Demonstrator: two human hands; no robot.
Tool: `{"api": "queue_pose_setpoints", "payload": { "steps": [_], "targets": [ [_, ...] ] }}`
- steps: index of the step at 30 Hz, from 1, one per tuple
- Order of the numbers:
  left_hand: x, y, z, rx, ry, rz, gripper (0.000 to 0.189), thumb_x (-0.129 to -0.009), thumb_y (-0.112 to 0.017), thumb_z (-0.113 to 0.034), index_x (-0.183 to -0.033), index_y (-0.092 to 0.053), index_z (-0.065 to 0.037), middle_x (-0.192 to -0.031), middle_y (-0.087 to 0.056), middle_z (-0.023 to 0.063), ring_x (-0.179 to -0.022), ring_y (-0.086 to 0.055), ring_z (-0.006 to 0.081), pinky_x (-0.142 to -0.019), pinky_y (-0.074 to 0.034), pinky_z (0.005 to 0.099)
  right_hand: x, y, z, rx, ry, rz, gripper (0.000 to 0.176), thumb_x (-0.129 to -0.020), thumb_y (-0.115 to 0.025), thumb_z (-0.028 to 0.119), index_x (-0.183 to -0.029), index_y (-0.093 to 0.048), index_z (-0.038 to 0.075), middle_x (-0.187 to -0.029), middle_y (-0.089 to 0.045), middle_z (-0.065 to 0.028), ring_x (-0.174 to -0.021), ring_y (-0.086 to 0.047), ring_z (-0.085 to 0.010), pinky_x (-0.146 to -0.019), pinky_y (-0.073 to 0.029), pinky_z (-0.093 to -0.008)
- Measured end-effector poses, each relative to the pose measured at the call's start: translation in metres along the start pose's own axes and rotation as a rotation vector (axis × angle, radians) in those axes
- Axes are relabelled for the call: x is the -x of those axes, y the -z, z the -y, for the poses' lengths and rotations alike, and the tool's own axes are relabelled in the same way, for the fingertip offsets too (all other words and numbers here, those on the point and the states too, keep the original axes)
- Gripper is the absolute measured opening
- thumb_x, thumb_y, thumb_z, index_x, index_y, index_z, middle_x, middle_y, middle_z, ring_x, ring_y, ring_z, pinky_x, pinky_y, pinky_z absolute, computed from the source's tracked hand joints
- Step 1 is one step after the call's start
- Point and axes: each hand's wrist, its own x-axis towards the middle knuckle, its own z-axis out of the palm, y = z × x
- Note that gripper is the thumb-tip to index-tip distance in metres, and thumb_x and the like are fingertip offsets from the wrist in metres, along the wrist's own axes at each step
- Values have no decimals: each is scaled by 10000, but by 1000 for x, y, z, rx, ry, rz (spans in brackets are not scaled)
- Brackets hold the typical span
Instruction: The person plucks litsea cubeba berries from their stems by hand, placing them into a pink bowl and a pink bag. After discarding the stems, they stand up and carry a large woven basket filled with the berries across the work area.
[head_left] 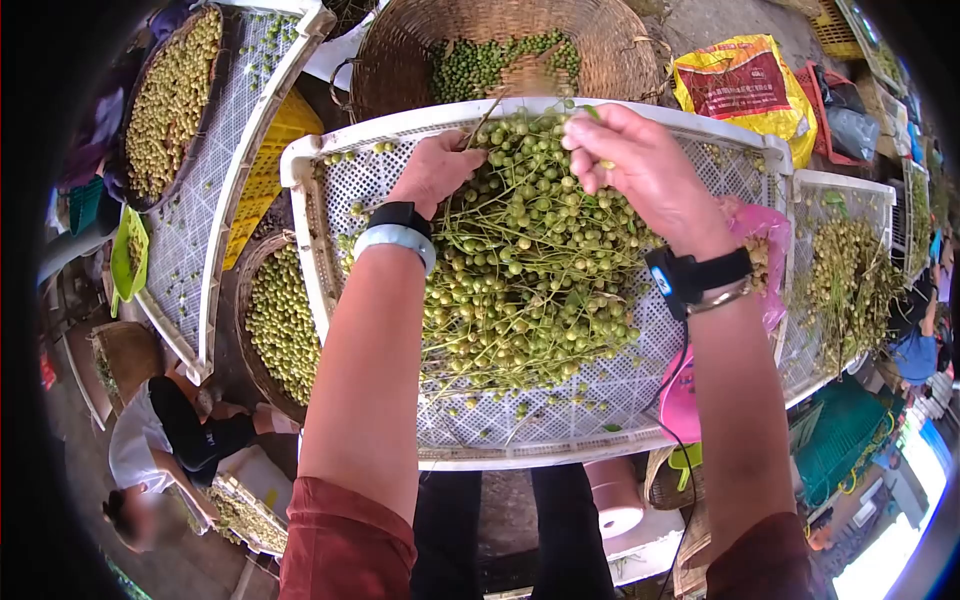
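Your left hand is closed on the one berry pile, which lies on one white tray. Your right hand pinches one sprig above the pile. Two baskets of loose berries sit beyond and left.

no text, number or brand can be read. the yellow plastic sack with a red panel bears print, too small and blurred to make out. the black strap at the wrist of the right hand shows a small blue patch, not legible.
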Motion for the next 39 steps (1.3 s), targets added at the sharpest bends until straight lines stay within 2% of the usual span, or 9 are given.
{"api": "queue_pose_setpoints", "payload": {
  "steps": [3, 6, 13, 19, 24, 27, 31, 35, 39],
  "targets": [
    [18, -1, 7, 265, -104, -10, 318, -825, -674, -186, -1096, -628, -27, -937, -637, -1, -871, -536, 82, -821, -415, 262, -25, -34, -17, 427, -72, -119, 195, -878, -627, 147, -1022, -608, 17, -735, -557, 21, -637, -513, -59, -575, -439, -210],
    [38, 5, 4, 372, -170, 11, 243, -843, -659, -126, -1071, -642, -43, -905, -629, -22, -800, -528, 59, -769, -422, 220, -33, -56, -31, 673, 94, -146, 265, -799, -713, 201, -987, -629, 34, -676, -530, 11, -602, -471, -92, -573, -426, -269],
    [58, -3, 17, 349, -396, -45, 63, -842, -658, -63, -904, -661, -50, -778, -598, -70, -712, -485, 14, -676, -418, 193, -19, -84, -15, 792, 62, -135, 211, -791, -694, 167, -914, -629, 8, -676, -566, -18, -580, -499, -97, -549, -430, -271],
    [82, 2, 15, 283, -473, 33, 42, -867, -638, -70, -904, -650, -53, -782, -593, -67, -713, -478, 15, -654, -414, 196, -4, -82, -28, 510, -4, -137, 102, -828, -605, 81, -869, -570, -5, -675, -561, -6, -543, -515, -72, -506, -434, -249],
    [87, 7, 7, 364, -278, 71, 60, -897, -612, -107, -897, -618, -47, -781, -576, -62, -735, -490, 25, -712, -421, 203, 36, -48, -33, -541, -7, -125, 88, -877, -519, 77, -921, -560, 13, -840, -565, -72, -664, -532, -142, -596, -460, -286],
    [84, 7, 8, 444, -277, 108, 63, -909, -595, -114, -919, -597, -52, -820, -590, -42, -806, -546, 53, -814, -444, 237, 49, -36, -25, -615, 23, -196, 96, -901, -507, 99, -901, -559, 19, -860, -571, -78, -709, -545, -147, -623, -460, -292],
    [86, 6, 6, 522, -291, 125, 67, -909, -587, -106, -909, -576, -39, -821, -615, -15, -804, -576, 50, -725, -434, 195, 48, -35, -18, -359, -3, -242, 146, -925, -545, 162, -944, -577, 21, -841, -586, -46, -713, -553, -116, -632, -457, -273],
    [84, 8, 7, 462, -237, 148, 66, -913, -587, -121, -933, -579, -58, -880, -614, -6, -970, -620, 143, -929, -433, 287, 45, -51, -7, 178, -134, -263, 162, -870, -644, 180, -885, -621, 20, -680, -573, 23, -601, -504, -51, -552, -416, -207],
    [92, 9, 1, 423, -225, 144, 83, -914, -590, -153, -942, -585, -75, -866, -597, -27, -859, -555, 64, -820, -420, 239, 26, -75, -41, 594, 100, -318, 292, -753, -735, 165, -949, -605, -7, -668, -588, -81, -600, -564, -204, -593, -463, -333]
  ]
}}
